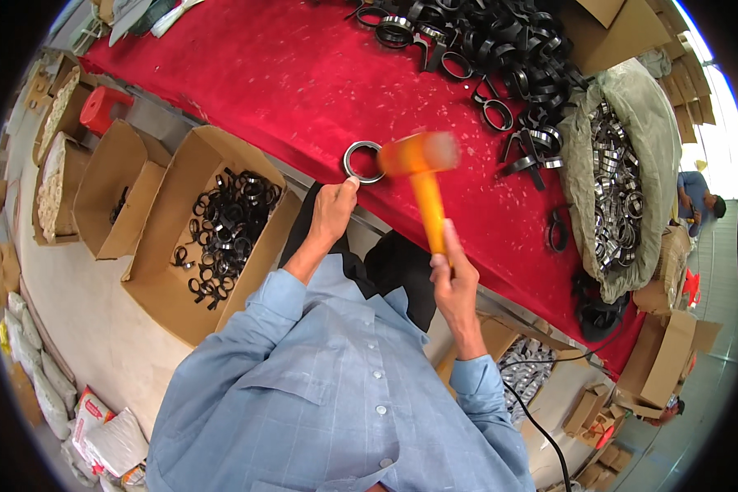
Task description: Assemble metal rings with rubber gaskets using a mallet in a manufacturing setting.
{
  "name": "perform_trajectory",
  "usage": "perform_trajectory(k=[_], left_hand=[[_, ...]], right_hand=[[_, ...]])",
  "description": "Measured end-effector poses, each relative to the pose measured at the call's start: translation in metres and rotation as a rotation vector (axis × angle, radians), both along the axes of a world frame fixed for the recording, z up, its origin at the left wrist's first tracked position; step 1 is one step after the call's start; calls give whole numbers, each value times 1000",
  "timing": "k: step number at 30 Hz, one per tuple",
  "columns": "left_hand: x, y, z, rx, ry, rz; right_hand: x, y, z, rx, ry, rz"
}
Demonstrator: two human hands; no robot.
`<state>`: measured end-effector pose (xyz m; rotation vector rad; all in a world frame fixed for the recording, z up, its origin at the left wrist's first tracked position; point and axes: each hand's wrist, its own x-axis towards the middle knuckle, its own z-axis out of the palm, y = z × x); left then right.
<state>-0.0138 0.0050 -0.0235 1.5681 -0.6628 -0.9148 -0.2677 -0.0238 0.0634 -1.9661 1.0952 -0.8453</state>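
Centrally, at the red-covered bench's (287,82) near edge, the left hand (334,211) pinches one ring (347,157); the right hand (455,287) grips one orange mallet (425,197), its blurred head beside the ring.

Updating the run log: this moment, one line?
left grip: holding ring | right grip: holding mallet, head blurred | ring: near edge of cloth

The orange mallet head (419,153) is blurred — the black clip pile (512,45) cut by the top edge.
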Motion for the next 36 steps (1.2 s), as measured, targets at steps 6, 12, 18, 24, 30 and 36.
perform_trajectory(k=[6,12,18,24,30,36], left_hand=[[10,11,-1,-35,80,-65],[3,2,-21,-76,-92,-149],[13,4,-24,-33,-160,-110],[11,10,-12,58,-168,-153],[78,83,-10,38,-101,-288],[192,186,-31,597,-939,-192]], right_hand=[[2,19,60,-197,-106,-55],[-3,34,14,-185,193,105],[30,31,78,-423,-55,157],[40,29,35,-278,217,119],[35,-12,45,-324,3,-37],[-14,-38,13,-205,259,-121]])
